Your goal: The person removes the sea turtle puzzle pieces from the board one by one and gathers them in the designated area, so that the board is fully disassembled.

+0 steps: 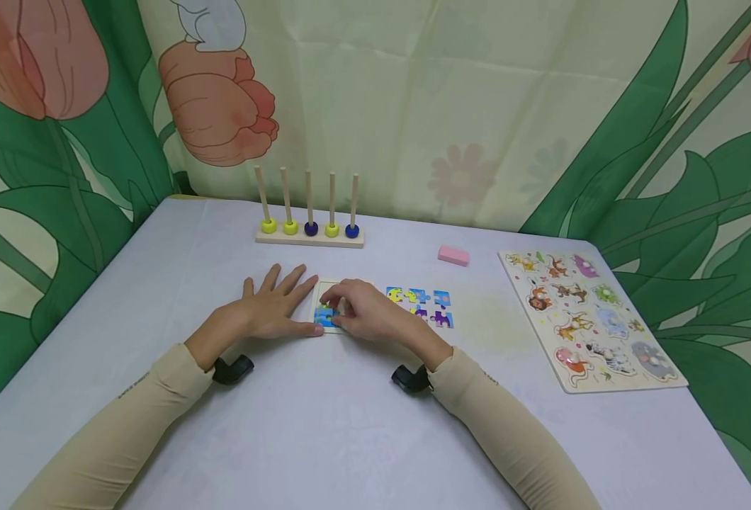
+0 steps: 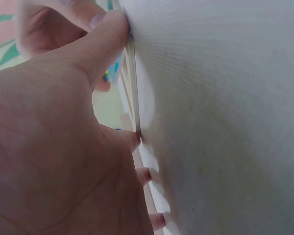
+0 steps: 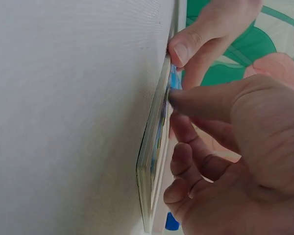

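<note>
A small wooden puzzle tray [image 1: 319, 289] lies flat on the table with blue puzzle pieces [image 1: 324, 320] in its near left part. My left hand [image 1: 267, 308] rests with fingers spread at the tray's left side; its thumb [image 2: 112, 34] touches the near corner. Over the tray, my right hand [image 1: 369, 309] has curled fingers, with thumb [image 3: 186, 100] and fingertips at a blue puzzle piece [image 2: 115, 68], which they mostly hide. Part of the tray is behind that hand. Just to its right lie several loose puzzle pieces [image 1: 441, 297], blue, yellow and purple.
Behind the tray stands a wooden peg stand [image 1: 312, 241] with yellow and dark blue beads. A pink block [image 1: 453, 256] lies at the back right. An animal puzzle board [image 1: 567, 361] sits at the right. A printed curtain [image 1: 382, 106] hangs behind the table.
</note>
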A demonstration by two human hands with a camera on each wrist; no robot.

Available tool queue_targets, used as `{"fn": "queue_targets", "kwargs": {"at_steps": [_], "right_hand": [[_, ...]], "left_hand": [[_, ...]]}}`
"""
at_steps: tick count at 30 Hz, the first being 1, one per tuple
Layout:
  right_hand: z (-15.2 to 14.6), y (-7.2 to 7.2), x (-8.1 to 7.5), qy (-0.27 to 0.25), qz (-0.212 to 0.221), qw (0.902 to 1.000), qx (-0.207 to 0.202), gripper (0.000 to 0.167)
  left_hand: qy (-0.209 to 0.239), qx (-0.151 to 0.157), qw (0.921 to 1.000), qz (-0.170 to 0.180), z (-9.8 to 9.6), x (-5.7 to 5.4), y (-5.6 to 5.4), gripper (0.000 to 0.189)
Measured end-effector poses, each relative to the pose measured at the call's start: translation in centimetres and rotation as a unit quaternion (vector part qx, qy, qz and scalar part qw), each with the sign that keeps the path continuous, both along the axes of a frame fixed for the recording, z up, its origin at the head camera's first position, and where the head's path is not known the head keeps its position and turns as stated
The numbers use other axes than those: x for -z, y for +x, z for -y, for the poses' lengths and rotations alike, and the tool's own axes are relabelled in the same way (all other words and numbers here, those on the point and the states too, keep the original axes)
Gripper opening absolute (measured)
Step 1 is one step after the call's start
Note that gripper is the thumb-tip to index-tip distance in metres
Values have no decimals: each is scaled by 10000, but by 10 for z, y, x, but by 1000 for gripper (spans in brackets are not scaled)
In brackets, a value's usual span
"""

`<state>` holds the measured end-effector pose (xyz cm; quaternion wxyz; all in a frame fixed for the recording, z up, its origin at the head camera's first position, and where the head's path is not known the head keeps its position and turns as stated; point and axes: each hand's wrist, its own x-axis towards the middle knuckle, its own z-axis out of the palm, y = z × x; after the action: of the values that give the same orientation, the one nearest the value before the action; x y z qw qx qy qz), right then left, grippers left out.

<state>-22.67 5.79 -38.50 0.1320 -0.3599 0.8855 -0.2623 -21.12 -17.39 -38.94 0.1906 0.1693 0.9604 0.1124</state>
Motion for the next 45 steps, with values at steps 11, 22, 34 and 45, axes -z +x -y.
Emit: {"fn": "queue_targets", "kwargs": {"at_steps": [11, 22, 34, 45], "right_hand": [[1, 2, -2, 256, -66, 9997, 7, 44], [0, 2, -3, 277, -43, 9995, 140, 44], [-24, 6, -13, 223, -137, 9993, 281, 41], [-57, 19, -13, 351, -357, 9979, 413, 38]], "left_hand": [[-3, -1, 10000, 17, 0, -1, 0, 109], [-88, -7, 10000, 29, -1, -1, 0, 109], [-134, -47, 9999, -65, -3, -2, 0, 106], [-141, -79, 9999, -41, -3, 0, -1, 109]]}}
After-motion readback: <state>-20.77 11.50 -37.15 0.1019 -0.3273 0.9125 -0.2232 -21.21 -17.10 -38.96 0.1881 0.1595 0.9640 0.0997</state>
